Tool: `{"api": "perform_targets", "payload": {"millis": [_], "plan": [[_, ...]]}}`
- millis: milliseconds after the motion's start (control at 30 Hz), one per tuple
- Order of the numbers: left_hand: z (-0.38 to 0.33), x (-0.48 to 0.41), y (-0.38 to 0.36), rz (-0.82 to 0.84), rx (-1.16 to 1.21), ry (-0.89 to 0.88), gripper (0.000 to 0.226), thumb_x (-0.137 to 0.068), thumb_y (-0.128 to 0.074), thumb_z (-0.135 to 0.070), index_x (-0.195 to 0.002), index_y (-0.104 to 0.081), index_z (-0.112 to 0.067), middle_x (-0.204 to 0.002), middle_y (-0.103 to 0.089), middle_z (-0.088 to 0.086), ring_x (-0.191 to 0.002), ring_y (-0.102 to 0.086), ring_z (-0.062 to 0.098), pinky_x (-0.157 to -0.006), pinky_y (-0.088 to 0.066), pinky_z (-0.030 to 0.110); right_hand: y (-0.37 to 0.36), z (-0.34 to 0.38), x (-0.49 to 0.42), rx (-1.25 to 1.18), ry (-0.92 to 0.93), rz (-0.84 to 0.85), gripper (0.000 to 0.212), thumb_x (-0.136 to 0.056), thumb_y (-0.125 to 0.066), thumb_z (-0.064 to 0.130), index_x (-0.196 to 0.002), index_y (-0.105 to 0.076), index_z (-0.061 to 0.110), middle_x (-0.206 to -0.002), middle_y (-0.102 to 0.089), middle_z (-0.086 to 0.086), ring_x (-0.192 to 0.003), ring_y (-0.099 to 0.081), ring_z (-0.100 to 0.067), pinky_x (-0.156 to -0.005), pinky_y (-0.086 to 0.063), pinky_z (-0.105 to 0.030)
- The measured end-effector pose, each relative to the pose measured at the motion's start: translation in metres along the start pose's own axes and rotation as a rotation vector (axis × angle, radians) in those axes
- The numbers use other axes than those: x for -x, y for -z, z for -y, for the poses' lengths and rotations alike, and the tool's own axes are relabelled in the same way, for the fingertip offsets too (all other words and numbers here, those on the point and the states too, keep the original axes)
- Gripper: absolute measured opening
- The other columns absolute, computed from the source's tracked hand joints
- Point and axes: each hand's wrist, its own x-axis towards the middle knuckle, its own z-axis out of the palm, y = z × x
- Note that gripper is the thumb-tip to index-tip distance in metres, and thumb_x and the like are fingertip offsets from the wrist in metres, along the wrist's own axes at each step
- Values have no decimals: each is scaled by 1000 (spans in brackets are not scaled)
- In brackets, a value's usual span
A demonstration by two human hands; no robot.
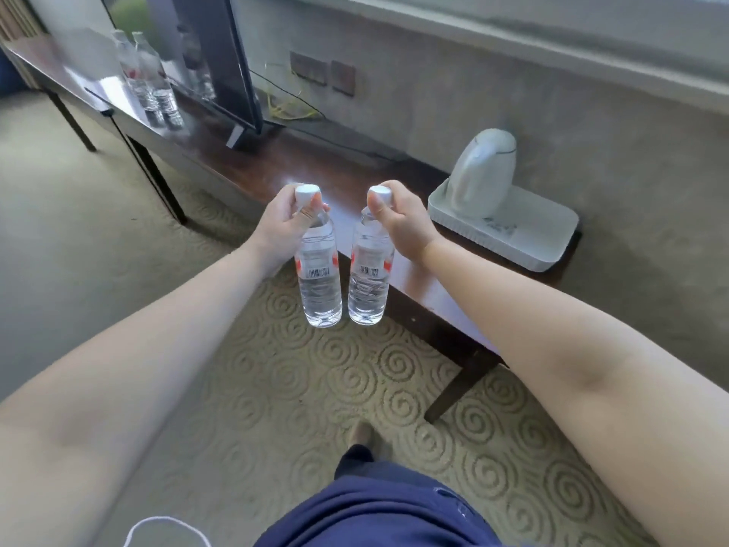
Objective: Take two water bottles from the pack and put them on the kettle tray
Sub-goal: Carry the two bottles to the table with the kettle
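Water bottles: 4 total, 2 held (320, 270) (369, 276), 2 standing on the surface (130, 73) (156, 78). Kettle (483, 171): 1. Tray (524, 234): 1; television (205, 53): 1.

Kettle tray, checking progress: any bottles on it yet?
No. The kettle tray holds only the kettle; both bottles hang from the hands.

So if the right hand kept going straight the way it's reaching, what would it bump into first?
Probably the desk. The right hand reaches forward over its front edge with a bottle hanging below, so the bottle would likely touch the wood first. The tray sits off to the right, though depth is hard to judge.
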Motion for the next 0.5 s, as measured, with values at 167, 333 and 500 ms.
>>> {"api": "perform_targets", "payload": {"millis": [167, 333, 500], "plan": [[8, -98, -20, 113, -35, -28, 20, -95, -51, -30, -108, -51, -15, -93, -66, -7, -81, -63, -2, -74, -51, 14, 34, -25, -62, 21, -31, -119, 25, -95, -48, 42, -101, -56, 19, -97, -69, -9, -94, -63, -32, -90, -48, -55], [0, -170, -49, 227, 29, -73, 9, -95, -51, -29, -101, -52, -22, -93, -67, -6, -80, -63, -4, -73, -50, 12, 67, -41, -98, 13, -63, -212, 18, -96, -49, 35, -99, -54, 18, -82, -69, 2, -88, -65, -22, -90, -49, -49], [4, -229, -89, 403, 87, -60, 9, -94, -52, -35, -100, -53, -27, -97, -67, -4, -85, -63, 6, -79, -50, 21, 98, -65, -114, 56, -183, -301, 20, -97, -48, 37, -99, -54, 18, -87, -69, -4, -85, -63, -20, -85, -48, -45]]}}
